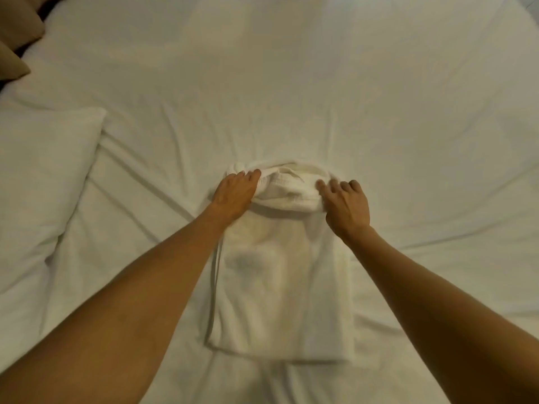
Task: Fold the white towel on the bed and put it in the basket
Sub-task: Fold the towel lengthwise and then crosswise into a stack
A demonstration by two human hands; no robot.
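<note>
A white towel [280, 281] lies folded into a long strip on the bed [291, 97], running from near me toward the middle of the mattress. Its far end is lifted and curled back over itself. My left hand [234, 195] grips the far left corner of that raised end. My right hand [345, 207] holds the far right corner, fingers curled over the fold. Both forearms reach forward along the strip's two sides. The basket is not in view.
A white pillow [43, 176] lies at the left edge of the bed. Brown cushions [17, 33] sit in the far left corner. The wrinkled white sheet stretches far beyond and to the right of the towel.
</note>
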